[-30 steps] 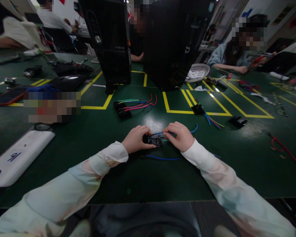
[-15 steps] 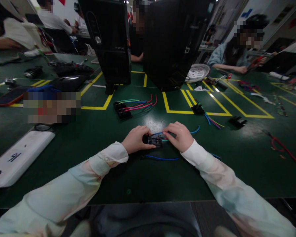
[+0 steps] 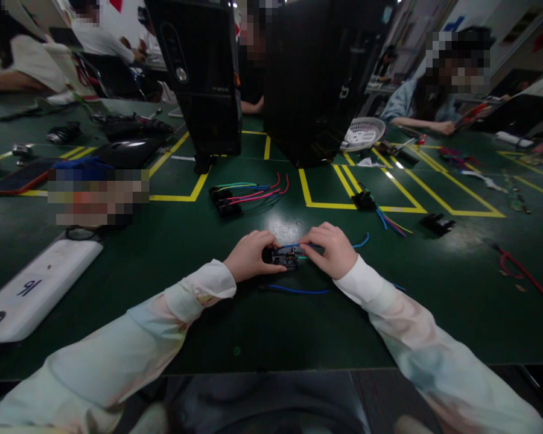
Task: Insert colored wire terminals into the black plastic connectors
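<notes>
Between my hands, just above or on the green table, is a black plastic connector housing (image 3: 286, 258). My left hand (image 3: 252, 255) grips it from the left, thumb along the near side and fingers at the far side. My right hand (image 3: 329, 248) pinches a blue wire (image 3: 361, 241) that runs along the housing's far edge; its free end sticks out to the right. A green wire (image 3: 301, 257) also comes out of the housing's right side. Closer to me lies another blue wire (image 3: 296, 290). Whether the pinched wire's end sits inside the housing, I cannot tell.
Beyond my hands lie wired black connectors (image 3: 226, 202), with another wired connector (image 3: 364, 200) and a bare black connector (image 3: 438, 223) to the right. Two tall black cases (image 3: 199, 78) stand behind. A white power bank (image 3: 40, 289) lies left, a red wire (image 3: 525, 274) far right.
Both hands keep their grips on the housing and the blue wire, with hardly any movement. The whole view has shifted very slightly.
</notes>
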Action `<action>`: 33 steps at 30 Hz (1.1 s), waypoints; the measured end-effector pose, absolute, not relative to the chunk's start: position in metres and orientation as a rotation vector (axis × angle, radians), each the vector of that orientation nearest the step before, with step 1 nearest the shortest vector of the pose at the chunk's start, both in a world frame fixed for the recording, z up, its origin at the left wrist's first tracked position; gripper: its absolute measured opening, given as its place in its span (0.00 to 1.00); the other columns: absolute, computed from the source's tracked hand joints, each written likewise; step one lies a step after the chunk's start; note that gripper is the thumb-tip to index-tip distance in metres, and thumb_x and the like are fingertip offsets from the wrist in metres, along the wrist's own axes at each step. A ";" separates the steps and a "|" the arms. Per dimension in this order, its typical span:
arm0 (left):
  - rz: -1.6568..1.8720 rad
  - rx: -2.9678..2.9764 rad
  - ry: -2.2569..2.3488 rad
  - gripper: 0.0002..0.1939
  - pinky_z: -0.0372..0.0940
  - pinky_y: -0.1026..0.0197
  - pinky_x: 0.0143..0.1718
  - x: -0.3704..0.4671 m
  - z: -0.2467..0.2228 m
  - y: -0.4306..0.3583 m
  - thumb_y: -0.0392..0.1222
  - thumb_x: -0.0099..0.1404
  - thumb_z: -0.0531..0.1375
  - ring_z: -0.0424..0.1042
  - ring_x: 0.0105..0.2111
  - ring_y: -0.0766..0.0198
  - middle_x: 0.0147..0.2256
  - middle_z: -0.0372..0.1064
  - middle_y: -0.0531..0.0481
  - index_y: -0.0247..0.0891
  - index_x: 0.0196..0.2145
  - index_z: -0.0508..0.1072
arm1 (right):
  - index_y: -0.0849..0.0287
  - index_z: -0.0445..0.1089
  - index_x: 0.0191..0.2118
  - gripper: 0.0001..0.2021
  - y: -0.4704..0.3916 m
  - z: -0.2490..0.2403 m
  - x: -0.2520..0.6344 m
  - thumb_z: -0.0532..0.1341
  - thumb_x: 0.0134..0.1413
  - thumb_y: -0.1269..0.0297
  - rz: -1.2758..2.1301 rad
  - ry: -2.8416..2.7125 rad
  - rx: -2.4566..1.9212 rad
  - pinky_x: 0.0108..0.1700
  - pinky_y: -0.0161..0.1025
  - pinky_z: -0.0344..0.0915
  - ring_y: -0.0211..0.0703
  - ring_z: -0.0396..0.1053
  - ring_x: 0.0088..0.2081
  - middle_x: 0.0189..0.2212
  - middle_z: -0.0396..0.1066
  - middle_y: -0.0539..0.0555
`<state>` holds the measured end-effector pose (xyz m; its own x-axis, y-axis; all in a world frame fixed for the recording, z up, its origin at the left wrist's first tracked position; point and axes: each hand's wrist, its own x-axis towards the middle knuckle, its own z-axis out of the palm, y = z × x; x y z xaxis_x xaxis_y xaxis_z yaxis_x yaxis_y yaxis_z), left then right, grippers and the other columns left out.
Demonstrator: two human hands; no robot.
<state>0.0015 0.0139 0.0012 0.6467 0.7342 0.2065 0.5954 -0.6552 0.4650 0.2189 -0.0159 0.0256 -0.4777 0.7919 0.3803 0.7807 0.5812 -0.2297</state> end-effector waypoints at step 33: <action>0.567 2.491 1.053 0.21 0.58 0.58 0.34 0.001 0.003 0.013 0.57 0.48 0.63 0.63 0.34 0.59 0.32 0.65 0.50 0.38 0.31 0.67 | 0.58 0.69 0.33 0.08 -0.025 0.037 0.219 0.54 0.56 0.64 -0.027 -2.339 -1.150 0.36 0.39 0.52 0.42 0.61 0.34 0.28 0.69 0.53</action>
<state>0.0011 0.0128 0.0027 0.6385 0.7386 0.2162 0.5870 -0.6491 0.4838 0.2192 -0.0254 0.0370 -0.4980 0.7312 0.4661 0.7419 0.6376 -0.2075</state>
